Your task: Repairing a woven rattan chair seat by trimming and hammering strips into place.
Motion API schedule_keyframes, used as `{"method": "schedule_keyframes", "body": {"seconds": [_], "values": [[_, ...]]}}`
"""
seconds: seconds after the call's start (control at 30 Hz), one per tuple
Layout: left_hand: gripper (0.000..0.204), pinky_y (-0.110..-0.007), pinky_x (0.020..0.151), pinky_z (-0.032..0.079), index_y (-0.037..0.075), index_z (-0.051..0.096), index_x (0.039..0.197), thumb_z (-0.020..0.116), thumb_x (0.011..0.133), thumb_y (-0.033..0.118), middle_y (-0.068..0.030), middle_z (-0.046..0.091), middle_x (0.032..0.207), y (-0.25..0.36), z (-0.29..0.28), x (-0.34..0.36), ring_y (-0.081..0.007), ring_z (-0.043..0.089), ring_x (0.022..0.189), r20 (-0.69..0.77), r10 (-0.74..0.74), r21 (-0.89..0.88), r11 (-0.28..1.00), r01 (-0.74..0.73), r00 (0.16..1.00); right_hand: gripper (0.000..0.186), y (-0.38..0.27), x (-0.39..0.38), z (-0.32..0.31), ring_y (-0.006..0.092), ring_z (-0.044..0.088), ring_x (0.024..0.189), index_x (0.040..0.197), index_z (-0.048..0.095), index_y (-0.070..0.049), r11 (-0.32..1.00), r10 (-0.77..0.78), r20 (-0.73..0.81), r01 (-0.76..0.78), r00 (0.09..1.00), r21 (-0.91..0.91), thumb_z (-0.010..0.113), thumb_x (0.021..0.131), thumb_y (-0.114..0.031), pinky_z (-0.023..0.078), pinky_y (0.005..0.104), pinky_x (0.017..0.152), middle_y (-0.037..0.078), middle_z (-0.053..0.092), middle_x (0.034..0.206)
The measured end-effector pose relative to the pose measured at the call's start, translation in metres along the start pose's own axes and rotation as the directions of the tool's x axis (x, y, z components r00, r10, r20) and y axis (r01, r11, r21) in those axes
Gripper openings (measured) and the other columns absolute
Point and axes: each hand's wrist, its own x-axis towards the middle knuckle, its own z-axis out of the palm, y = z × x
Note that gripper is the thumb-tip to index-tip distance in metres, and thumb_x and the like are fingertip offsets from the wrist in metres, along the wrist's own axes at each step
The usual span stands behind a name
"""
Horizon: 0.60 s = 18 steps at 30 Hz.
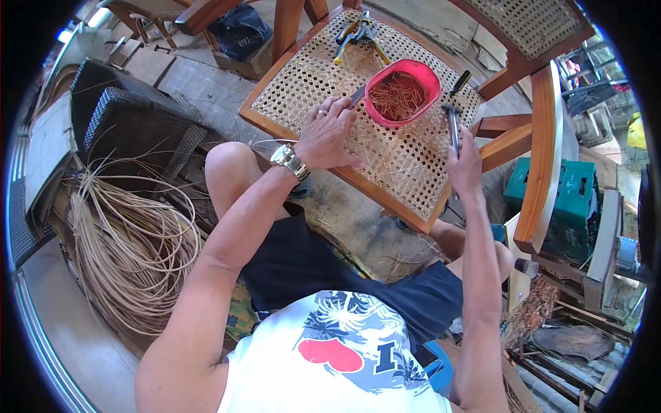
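The wooden chair [251, 117] has a woven cane seat. My left hand [327, 138], with a ring and a wristwatch, rests on the seat, thumb spread and curved fingers at a grey blade [356, 96] whose far end is partly hidden. My right hand [463, 162] grips a slim metal hammer [451, 117]. Between my hands sits a pink plastic tub [403, 91] holding several short, thin brown pieces. Pliers [361, 34] with yellow grips lie at the back of the seat, and a black-handled tool [460, 83] lies right of the tub.
A large coil of rattan strands [131, 255] lies at left beside dark woven panels [120, 117]. Green crates [551, 206] stand right, behind the chair's curved arm [540, 151]. A dark bag [239, 34] sits behind. My bent legs [231, 168] are below the seat, among scraps.
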Motion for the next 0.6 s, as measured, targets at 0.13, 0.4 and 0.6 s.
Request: {"method": "schedule_keyframes", "body": {"seconds": [0.13,0.4,0.6], "values": [[0.096,-0.053,0.123,0.021,0.009,0.052,0.137,0.091,0.066,0.061,-0.0177,0.035,0.162,0.003,0.002,-0.002,-0.0403,0.023,0.155,-0.004,0.012,-0.032,0.999,-0.012,1.000,0.054,0.010,0.015,-0.006,0.0433,0.056,0.127,0.148,0.048,-0.006,0.993,-0.089,0.007,0.089,0.996,-0.079,0.063,0.096,-0.012,0.046,0.0504,0.107,0.024,0.058,0.135],[0.057,-0.050,0.115,0.033,0.006,0.056,0.134,0.078,0.086,0.030,-0.0125,0.048,0.150,0.091,0.030,-0.068,-0.0345,0.039,0.144,-0.273,-0.161,0.280,0.930,0.238,0.949,0.046,0.008,-0.027,-0.020,0.0409,0.058,0.121,0.142,0.053,-0.006,0.976,-0.149,-0.001,0.147,0.989,0.163,0.064,0.098,-0.012,0.047,0.0501,0.105,0.020,0.060,0.124],[0.061,-0.047,0.110,0.039,0.004,0.056,0.140,0.066,0.080,0.004,-0.0113,0.054,0.141,0.137,0.046,-0.087,-0.0313,0.050,0.133,-0.231,-0.210,0.230,0.937,0.263,0.950,0.044,0.005,-0.029,-0.016,0.0402,0.058,0.119,0.140,0.054,-0.006,0.962,-0.204,0.007,0.199,0.979,0.186,0.065,0.098,-0.015,0.047,0.0485,0.104,0.020,0.059,0.123]]}}
